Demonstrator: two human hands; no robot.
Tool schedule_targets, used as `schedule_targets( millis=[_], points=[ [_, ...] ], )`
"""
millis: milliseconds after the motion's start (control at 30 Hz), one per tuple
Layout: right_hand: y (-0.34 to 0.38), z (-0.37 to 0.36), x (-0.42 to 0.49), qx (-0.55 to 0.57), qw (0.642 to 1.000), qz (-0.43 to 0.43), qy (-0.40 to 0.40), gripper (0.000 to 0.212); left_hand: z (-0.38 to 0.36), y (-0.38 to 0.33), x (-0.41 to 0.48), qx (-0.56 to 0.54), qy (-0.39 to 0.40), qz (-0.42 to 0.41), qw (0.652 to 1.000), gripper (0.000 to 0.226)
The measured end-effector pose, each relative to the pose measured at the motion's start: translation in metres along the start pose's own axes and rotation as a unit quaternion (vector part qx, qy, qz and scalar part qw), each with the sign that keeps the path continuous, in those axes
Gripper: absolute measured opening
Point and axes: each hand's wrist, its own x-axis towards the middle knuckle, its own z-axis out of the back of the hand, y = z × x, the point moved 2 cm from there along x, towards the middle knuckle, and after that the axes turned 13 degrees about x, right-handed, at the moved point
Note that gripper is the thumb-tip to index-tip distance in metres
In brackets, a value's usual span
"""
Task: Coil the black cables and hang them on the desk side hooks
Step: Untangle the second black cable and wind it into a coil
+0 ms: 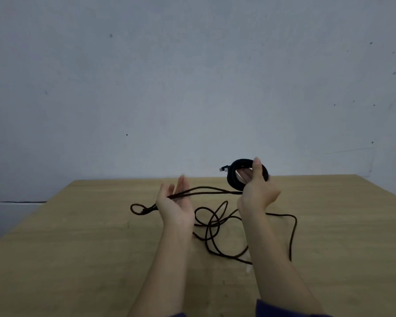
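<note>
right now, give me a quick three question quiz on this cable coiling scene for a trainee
1. True or false: the coil lies flat on the desk.
2. Fill in: the cable strands cross the left hand, whose palm is ____.
3. What has its grip on the coil? A the left hand, B the right hand, C neither.
Key: 1 false, it is held raised above the desk; 2 open; 3 B.

The loose cable [212, 225] lies on the desk [78, 248], the coil [231, 179] raised behind it, to the right.
</note>
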Motion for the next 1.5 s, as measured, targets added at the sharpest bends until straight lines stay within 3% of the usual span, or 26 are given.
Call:
schedule_targets(
  millis=[67,233,367,533,767,967,1033,1133,1200,1267,1300,1367,1433,1500],
  points=[
    [-0.006,-0.001,-0.003,0.001,1.0,-0.002,0.001,0.016,0.001,0.008,-0.001,0.005,0.03,0.025,0.999,0.012],
    [-0.021,0.003,-0.01,-0.006,1.0,-0.029,0.002,0.02,0.005,0.044,-0.011,0.139,0.071,0.088,0.984,0.036],
    [-0.026,0.012,-0.018,-0.025,0.997,-0.069,0.039,0.015,0.0,0.035,0.006,0.155,0.036,0.068,0.985,0.032],
    [-0.026,0.017,-0.02,-0.097,0.988,-0.076,0.093,0.019,0.003,0.03,0.018,0.256,0.001,0.147,0.956,0.021],
    [-0.038,0.023,-0.029,-0.204,0.952,-0.112,0.2,0.02,-0.001,0.03,0.01,0.359,0.043,0.203,0.91,0.055],
    [-0.046,0.022,-0.036,-0.451,0.848,0.027,0.279,0.033,0.008,0.037,0.014,0.364,-0.013,0.181,0.913,0.028],
    [-0.043,0.019,-0.037,-0.547,0.786,0.044,0.284,0.038,0.009,0.036,0.014,0.361,-0.049,0.152,0.919,0.02],
    [-0.034,0.009,-0.044,-0.679,0.661,0.099,0.305,0.039,0.012,0.033,0.017,0.392,-0.063,0.113,0.911,0.012],
    [-0.029,-0.003,-0.05,-0.672,0.623,0.154,0.369,0.039,0.01,0.031,0.022,0.455,0.002,0.091,0.886,0.014],
    [-0.027,-0.017,-0.047,-0.616,0.621,0.107,0.472,0.045,0.001,0.028,0.023,0.524,0.042,0.071,0.848,0.026],
    [-0.025,-0.023,-0.045,-0.582,0.639,0.028,0.503,0.039,-0.002,0.027,0.021,0.577,0.046,0.056,0.814,0.029],
    [-0.025,-0.032,-0.037,-0.53,0.674,-0.081,0.508,0.023,-0.008,0.025,0.014,0.699,0.055,0.025,0.712,0.029],
    [-0.027,-0.037,-0.027,-0.546,0.673,-0.079,0.492,0.023,-0.013,0.023,0.01,0.767,0.095,0.035,0.634,0.026],
    [-0.031,-0.039,-0.017,-0.53,0.707,-0.085,0.461,0.023,-0.02,0.022,0.011,0.81,0.153,0.046,0.565,0.016]
  ],
)
